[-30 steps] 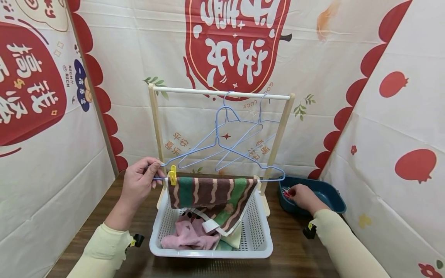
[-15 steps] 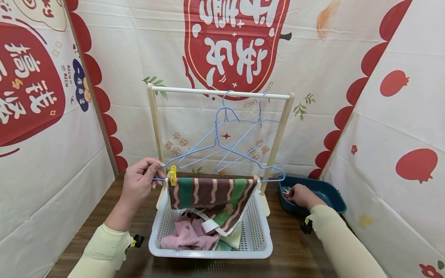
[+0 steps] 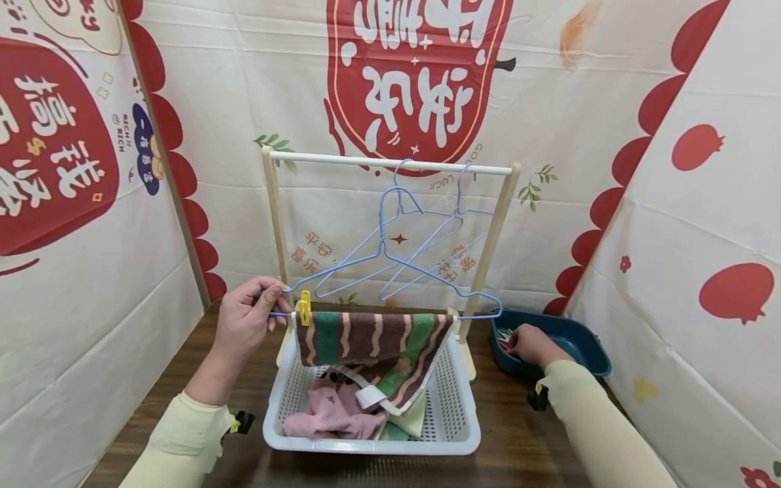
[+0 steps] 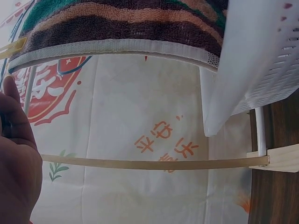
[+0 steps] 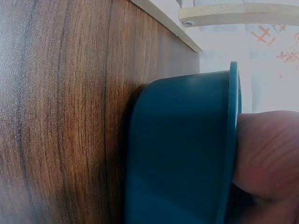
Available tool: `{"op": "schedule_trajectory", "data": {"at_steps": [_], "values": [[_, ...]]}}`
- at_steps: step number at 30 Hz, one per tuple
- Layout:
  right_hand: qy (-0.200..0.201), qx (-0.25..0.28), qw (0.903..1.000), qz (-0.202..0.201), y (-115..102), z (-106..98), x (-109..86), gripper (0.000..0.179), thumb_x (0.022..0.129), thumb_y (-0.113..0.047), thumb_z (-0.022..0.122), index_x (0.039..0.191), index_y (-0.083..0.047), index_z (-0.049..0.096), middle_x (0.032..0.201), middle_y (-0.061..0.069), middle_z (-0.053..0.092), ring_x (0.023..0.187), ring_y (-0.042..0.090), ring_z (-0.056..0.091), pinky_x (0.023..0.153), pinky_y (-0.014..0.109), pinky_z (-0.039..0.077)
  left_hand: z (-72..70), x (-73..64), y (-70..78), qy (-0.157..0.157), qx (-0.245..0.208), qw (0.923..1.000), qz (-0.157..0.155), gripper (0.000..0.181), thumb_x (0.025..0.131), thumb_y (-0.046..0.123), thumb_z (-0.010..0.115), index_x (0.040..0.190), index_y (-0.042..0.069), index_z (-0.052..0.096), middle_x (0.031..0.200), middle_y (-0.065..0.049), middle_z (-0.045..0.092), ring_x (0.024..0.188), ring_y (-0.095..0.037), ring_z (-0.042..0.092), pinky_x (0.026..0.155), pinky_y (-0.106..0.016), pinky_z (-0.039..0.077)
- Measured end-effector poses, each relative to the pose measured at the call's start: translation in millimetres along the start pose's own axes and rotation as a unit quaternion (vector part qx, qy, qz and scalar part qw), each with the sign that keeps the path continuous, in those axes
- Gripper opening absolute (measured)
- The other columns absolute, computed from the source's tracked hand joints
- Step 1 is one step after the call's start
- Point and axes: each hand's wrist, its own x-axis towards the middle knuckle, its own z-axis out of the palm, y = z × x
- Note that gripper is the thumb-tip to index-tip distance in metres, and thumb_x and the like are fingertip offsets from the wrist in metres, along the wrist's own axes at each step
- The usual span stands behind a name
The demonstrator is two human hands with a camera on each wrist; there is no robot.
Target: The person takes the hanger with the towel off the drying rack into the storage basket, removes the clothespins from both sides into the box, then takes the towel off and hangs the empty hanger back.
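My left hand (image 3: 244,315) pinches the left end of a blue wire hanger (image 3: 421,263), which is held upright above the basket. Over the hanger's lower bar hangs a brown and green striped towel (image 3: 372,337), with a yellow clothespin (image 3: 304,308) clipped at its left end. In the left wrist view the towel's white edge shows beside the hand. My right hand (image 3: 535,344) reaches into a dark teal tray (image 3: 579,332), its fingertips among small red and white clothespins (image 3: 505,339). The tray wall hides those fingers in the right wrist view, so any grasp cannot be seen.
A white perforated basket (image 3: 371,445) holds a pink cloth (image 3: 335,413) and other pale cloths beneath the towel. Behind it stands a wooden rack (image 3: 493,237) with a white rod (image 3: 366,161) carrying two more blue hangers. Printed fabric walls (image 3: 232,224) surround the brown wooden table (image 3: 512,434).
Both hands, the hanger and the towel stay essentially in place. The right forearm has shifted slightly while its hand remains in the tray. The head view drifts a little.
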Motion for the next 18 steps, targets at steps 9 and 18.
{"op": "schedule_trajectory", "data": {"at_steps": [9,18], "values": [[0.015,0.0,0.9999,-0.008,-2.7,-7.2,-6.4,0.01,0.099,-0.003,0.075,0.104,0.005,0.08,0.094,0.014,0.074,0.087,0.03,0.065,0.087,0.054,0.061,0.3,-0.1,0.9,0.0,0.008,1.0,-0.006,0.011,0.109,-0.01,0.059,0.106,-0.017,0.067,0.076,-0.01,0.071,0.056,-0.008,0.063,0.05,-0.017,0.053],[0.101,0.033,0.9943,-0.007,-34.5,-29.1,-28.8,0.024,0.107,-0.018,0.072,0.111,0.005,0.08,0.095,0.014,0.076,0.086,0.029,0.065,0.077,0.047,0.061,-1.0,0.1,0.9,0.002,0.013,0.9999,-0.01,0.011,0.109,-0.009,0.06,0.106,-0.011,0.071,0.077,-0.011,0.07,0.055,-0.011,0.064,0.05,-0.019,0.054]]}}
